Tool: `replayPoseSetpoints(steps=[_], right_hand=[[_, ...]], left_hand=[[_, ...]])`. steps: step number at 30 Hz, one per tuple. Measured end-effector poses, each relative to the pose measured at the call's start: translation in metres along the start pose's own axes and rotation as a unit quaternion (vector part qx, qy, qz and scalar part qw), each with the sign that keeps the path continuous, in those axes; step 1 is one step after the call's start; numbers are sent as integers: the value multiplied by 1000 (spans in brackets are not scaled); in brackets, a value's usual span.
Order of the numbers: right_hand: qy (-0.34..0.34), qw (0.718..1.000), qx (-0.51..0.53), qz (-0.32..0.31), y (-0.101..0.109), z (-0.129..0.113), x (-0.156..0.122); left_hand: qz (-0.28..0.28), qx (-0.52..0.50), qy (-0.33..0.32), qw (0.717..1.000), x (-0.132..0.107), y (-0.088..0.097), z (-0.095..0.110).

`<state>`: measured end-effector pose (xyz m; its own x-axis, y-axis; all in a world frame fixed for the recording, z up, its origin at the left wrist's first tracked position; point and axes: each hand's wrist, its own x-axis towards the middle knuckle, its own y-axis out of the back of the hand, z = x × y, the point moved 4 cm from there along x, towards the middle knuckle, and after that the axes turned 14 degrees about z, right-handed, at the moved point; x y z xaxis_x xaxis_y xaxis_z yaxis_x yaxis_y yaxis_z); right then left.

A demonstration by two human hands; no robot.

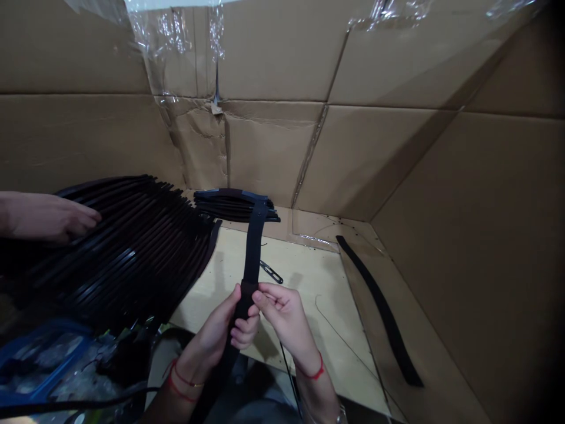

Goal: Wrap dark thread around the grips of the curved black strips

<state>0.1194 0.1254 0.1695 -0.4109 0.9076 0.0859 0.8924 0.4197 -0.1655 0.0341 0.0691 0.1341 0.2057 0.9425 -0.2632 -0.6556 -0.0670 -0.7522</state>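
A long black strap (253, 247) runs from the back of the board down toward my lap, with a wider dark band around it at my fingers. My left hand (223, 324) is wrapped round the strap just below this band, thumb along its left edge. On the other side, my right hand (282, 315) pinches the band's right edge between thumb and fingers. A thin dark cord hangs below my right hand. Behind the strap, a small slotted metal tool (271, 272) lies on the pale board (318, 282).
Another person's hand (66, 218) rests over a large pile of black strips (132, 253) at left. A smaller bundle (220, 206) lies at the back. One curved black strip (384, 306) lies at right. Cardboard walls (273, 141) enclose the back and right. A blue basket (66, 371) stands lower left.
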Motion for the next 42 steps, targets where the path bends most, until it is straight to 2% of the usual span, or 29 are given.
replayPoseSetpoints(steps=[6, 9, 12, 15, 17, 19, 22, 24, 27, 30, 33, 36, 39, 41, 42], right_hand=[[12, 999, -9, 48, 3, 4, -3], [36, 994, -13, 104, 5, 6, -8], [51, 986, -11, 161, 8, 10, -13], [53, 982, -5, 179, 11, 13, -14], [48, 985, -1, 168, 12, 14, -14], [47, 986, 0, 162, 13, 13, -12], [22, 986, 8, 165, 16, 13, -11], [-3, 988, 14, 156, 16, 14, -11], [0, 988, 25, 151, 18, 16, -11], [-32, 992, 70, 97, 18, 20, -8], [-64, 991, 118, 18, 17, 23, -6], [-84, 985, 147, -23, 17, 23, -6], [-104, 982, 153, -29, 19, 25, -8], [-99, 983, 154, -10, 20, 26, -8], [-91, 984, 153, 4, 21, 27, -8]], left_hand=[[-17, -22, 12, 1000, 3, -5, -5], [-20, -16, 28, 999, 5, -8, -12], [-2, -6, 28, 1000, 7, -9, -15], [9, 9, 33, 999, 8, -7, -17], [3, 27, 49, 998, 9, -5, -19], [18, 50, 49, 997, 9, -2, -21], [95, 95, -35, 990, 11, 0, -18], [148, 148, -105, 972, 10, -1, -14], [186, 200, -139, 952, 9, -4, -12], [163, 160, -114, 967, 8, -5, -12], [121, 101, -72, 985, 6, -2, -14], [65, 77, -40, 994, 6, 2, -16], [20, 89, -24, 996, 6, 3, -17], [28, 134, -50, 989, 4, 1, -15], [50, 173, -81, 980, 3, 0, -13]])
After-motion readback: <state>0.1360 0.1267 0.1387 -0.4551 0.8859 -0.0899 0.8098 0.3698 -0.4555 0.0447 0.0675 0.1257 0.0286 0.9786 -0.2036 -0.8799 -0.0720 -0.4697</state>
